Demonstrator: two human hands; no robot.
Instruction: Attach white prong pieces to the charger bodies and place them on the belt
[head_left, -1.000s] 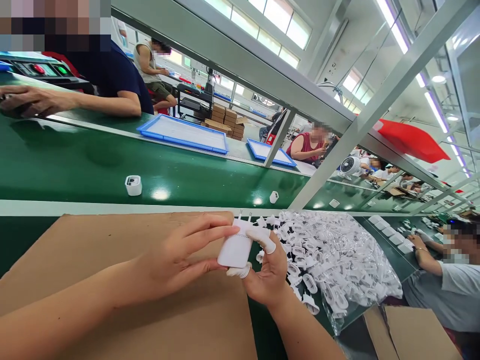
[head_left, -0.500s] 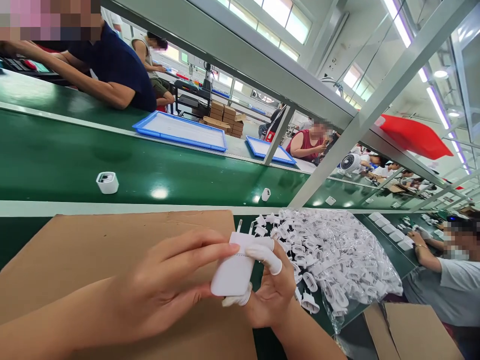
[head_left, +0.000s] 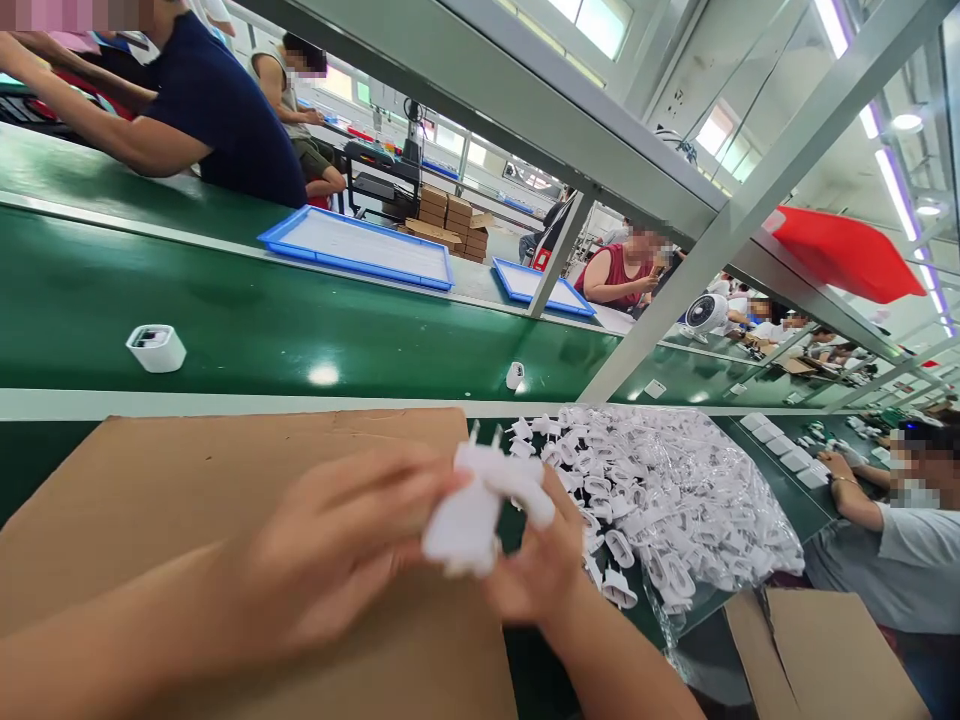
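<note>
Both my hands hold one white charger body (head_left: 466,515) with two metal pins at its top, just above the right edge of a brown cardboard sheet (head_left: 187,490). My left hand (head_left: 337,545) grips it from the left with fingers spread along its side. My right hand (head_left: 536,560), with white finger cots on thumb and forefinger, pinches it from the right. The hands and charger are motion-blurred. A heap of white plug parts (head_left: 660,500) lies on clear plastic just right of my hands.
A green conveyor belt (head_left: 300,330) runs beyond the cardboard, carrying a white charger housing (head_left: 156,347) and a smaller white part (head_left: 514,375). Blue trays (head_left: 356,250) sit on its far side. Other people work across the belt and at the right. A cardboard box (head_left: 817,650) stands at lower right.
The charger has tilted and shifted slightly in my hands, now blurred by motion. The housing and small part on the belt have travelled left.
</note>
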